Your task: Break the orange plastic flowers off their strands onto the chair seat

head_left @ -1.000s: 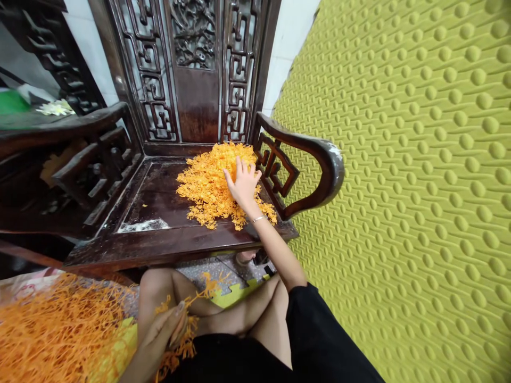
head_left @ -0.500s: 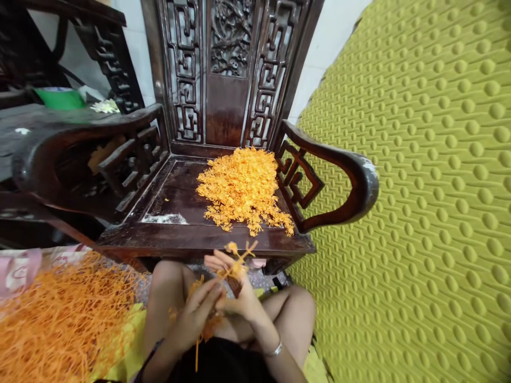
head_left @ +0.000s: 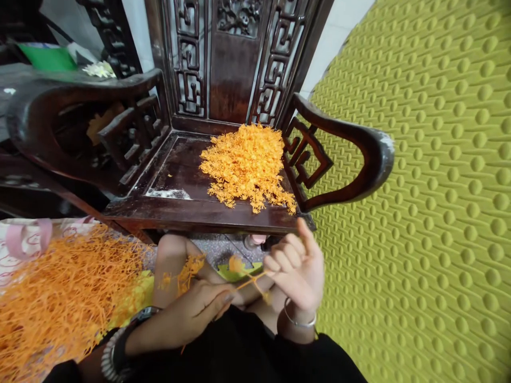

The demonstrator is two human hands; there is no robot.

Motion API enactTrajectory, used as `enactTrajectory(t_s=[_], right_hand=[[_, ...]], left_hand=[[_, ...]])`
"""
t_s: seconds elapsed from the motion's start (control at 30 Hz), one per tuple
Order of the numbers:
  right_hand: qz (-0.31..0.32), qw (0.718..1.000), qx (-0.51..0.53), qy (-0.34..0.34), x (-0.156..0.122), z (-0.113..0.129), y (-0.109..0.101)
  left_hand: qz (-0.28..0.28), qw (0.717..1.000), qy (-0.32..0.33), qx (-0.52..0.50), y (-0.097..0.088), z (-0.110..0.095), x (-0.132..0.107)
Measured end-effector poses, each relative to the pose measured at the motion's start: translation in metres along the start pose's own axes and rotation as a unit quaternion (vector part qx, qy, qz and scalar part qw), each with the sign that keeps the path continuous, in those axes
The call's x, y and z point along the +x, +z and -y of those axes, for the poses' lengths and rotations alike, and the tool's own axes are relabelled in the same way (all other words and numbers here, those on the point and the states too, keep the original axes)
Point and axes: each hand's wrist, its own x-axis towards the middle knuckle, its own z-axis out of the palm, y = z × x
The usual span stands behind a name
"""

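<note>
Between my hands stretches a thin branched orange plastic stem (head_left: 252,279), slightly blurred, with small flower-like tips. My left hand (head_left: 195,311) is closed around its lower end, thumb pressed against the fingers. My right hand (head_left: 298,271) has its fingers curled at the other end, the index finger or thumb pointing up; the exact grip is partly hidden. More orange plastic pieces (head_left: 189,272) stick out beyond my left hand, over the thigh. On the wooden chair seat ahead lies a pile of small orange plastic flower pieces (head_left: 247,165).
A dark carved wooden chair (head_left: 183,213) stands in front of my knees. At the left, a bag (head_left: 19,234) holds a heap of orange plastic strands (head_left: 67,287). A green bowl (head_left: 48,57) sits on a side table. Yellow padded material (head_left: 431,213) rises along the right.
My hands have moved apart, the right one outward to the right, with the orange stem now drawn out between them. The view has tilted down, so the chair appears higher.
</note>
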Motion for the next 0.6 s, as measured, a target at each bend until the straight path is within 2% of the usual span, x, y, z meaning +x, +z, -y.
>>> enactTrajectory(t_s=[0.07,0.17,0.33,0.4,0.43,0.47,0.53,0.57,0.6], right_hand=[[0.020,0.999,0.002,-0.037,-0.007,0.007,0.005],[0.027,0.998,-0.039,-0.050,-0.011,0.012,0.013],[0.069,0.988,-0.119,-0.075,-0.002,0.013,0.022],[0.028,0.964,-0.227,-0.135,0.000,0.028,0.027],[-0.019,0.928,-0.310,-0.204,0.001,0.040,0.030],[-0.072,0.865,-0.392,-0.305,0.002,0.055,0.034],[-0.150,0.689,-0.503,-0.500,0.010,0.086,0.042],[-0.162,0.616,-0.537,-0.553,0.020,0.099,0.045],[-0.158,0.578,-0.575,-0.558,0.034,0.109,0.046]], left_hand=[[0.011,1.000,0.003,-0.022,0.001,-0.003,-0.003],[0.028,0.998,0.000,-0.050,0.003,-0.008,-0.006],[0.037,0.993,-0.007,-0.112,0.004,-0.012,-0.009],[0.042,0.990,-0.014,-0.136,0.005,-0.002,-0.013],[0.035,0.987,-0.024,-0.156,0.006,0.006,-0.015],[0.017,0.982,-0.040,-0.183,0.006,0.016,-0.018],[-0.048,0.964,-0.072,-0.253,0.007,0.036,-0.024],[-0.089,0.951,-0.081,-0.285,0.007,0.045,-0.026],[-0.134,0.938,-0.082,-0.309,0.006,0.051,-0.027]])
